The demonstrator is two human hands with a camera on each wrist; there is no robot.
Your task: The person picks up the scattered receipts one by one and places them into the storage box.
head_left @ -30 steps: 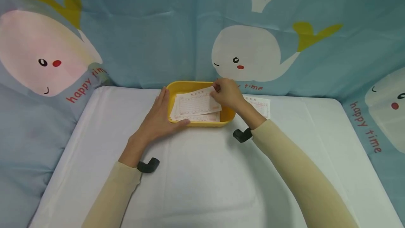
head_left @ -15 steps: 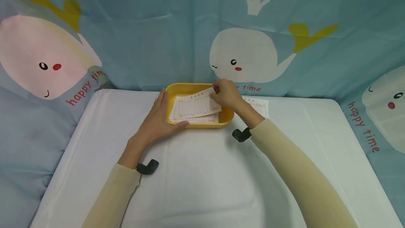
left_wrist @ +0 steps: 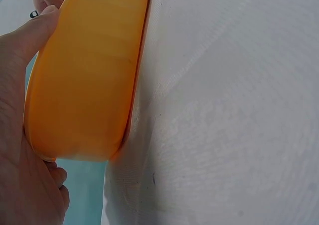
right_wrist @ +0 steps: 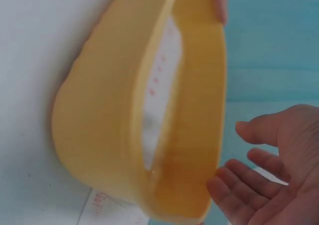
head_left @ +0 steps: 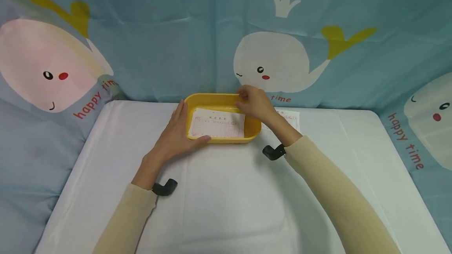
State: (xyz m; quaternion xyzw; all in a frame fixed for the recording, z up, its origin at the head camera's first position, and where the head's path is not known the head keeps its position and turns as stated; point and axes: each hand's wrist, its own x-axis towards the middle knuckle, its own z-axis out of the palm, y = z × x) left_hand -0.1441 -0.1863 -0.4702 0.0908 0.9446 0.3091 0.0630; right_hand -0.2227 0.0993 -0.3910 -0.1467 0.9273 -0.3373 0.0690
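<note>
A yellow plastic basket stands near the table's back edge. Printed paper slips with red lines lie flat inside it, loosely stacked. My left hand grips the basket's left end, its thumb along the front rim and its fingers up the side; the thumb also shows on the rim in the left wrist view. Over the basket's right back corner is my right hand, holding nothing. The right wrist view shows its fingers spread apart from the thumb, beside the basket's rim.
Another printed slip lies on the white tablecloth, right of the basket and partly behind my right wrist. A blue curtain with whale prints hangs directly behind the table. Black wrist mounts stick out from both sleeves.
My right hand has let go of the tilted slip, which now lies flat on the others in the basket. That hand has lifted slightly; the left hand keeps its hold.
</note>
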